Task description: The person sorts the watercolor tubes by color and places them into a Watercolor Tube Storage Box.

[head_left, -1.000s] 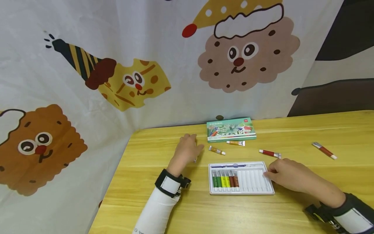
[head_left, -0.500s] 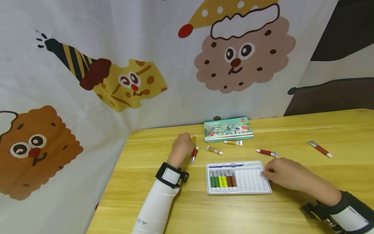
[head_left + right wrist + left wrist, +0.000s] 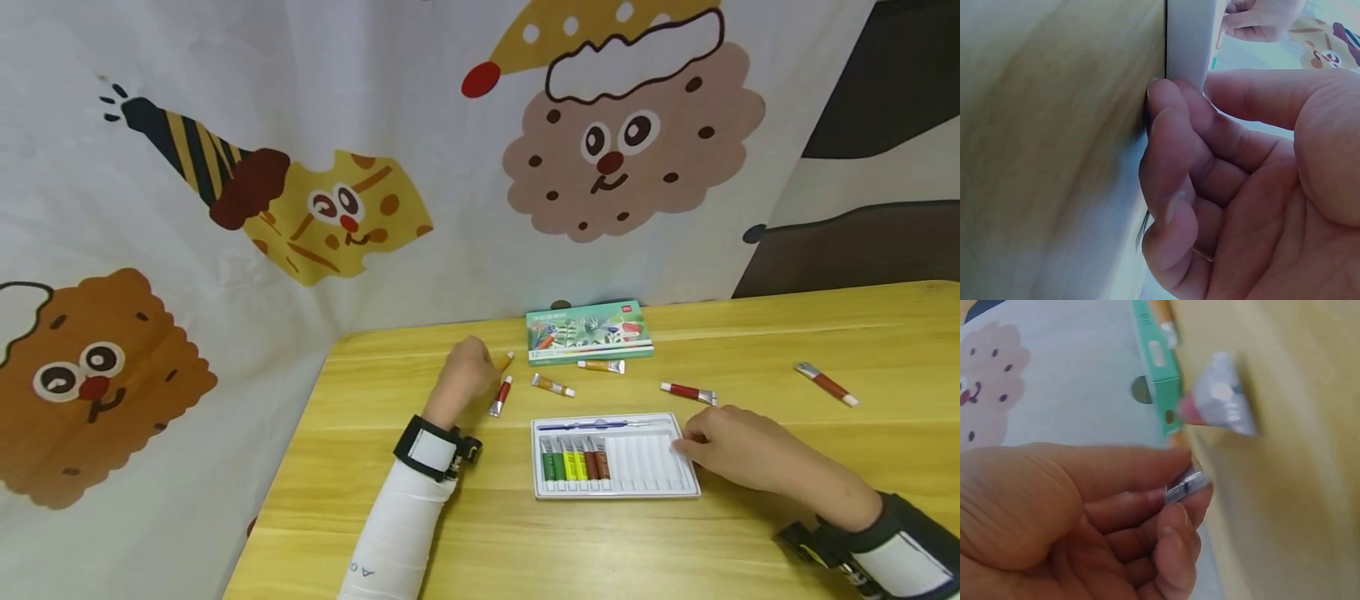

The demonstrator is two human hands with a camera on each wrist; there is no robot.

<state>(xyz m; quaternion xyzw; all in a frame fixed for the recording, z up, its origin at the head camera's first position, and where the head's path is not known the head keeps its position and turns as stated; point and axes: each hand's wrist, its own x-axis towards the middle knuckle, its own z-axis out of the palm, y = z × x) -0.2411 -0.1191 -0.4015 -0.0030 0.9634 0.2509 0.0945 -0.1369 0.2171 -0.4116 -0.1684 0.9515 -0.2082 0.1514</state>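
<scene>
Yeah, left hand (image 3: 465,372) pinches ochre tube (image 3: 505,363), long axis slanting away-right, cap (image 3: 511,355) outermost; right hand (image 3: 738,444) grips tray (image 3: 648,464); wood table (image 3: 600,550), cartoon curtain (image 3: 465,258) behind.

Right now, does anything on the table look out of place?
A bit: paint tubes lie scattered at different angles outside the white tray, like the red tube near its far left corner and the reddish-brown tube far right, while the tray's right half has bare slots. I see no spilled paint.
</scene>
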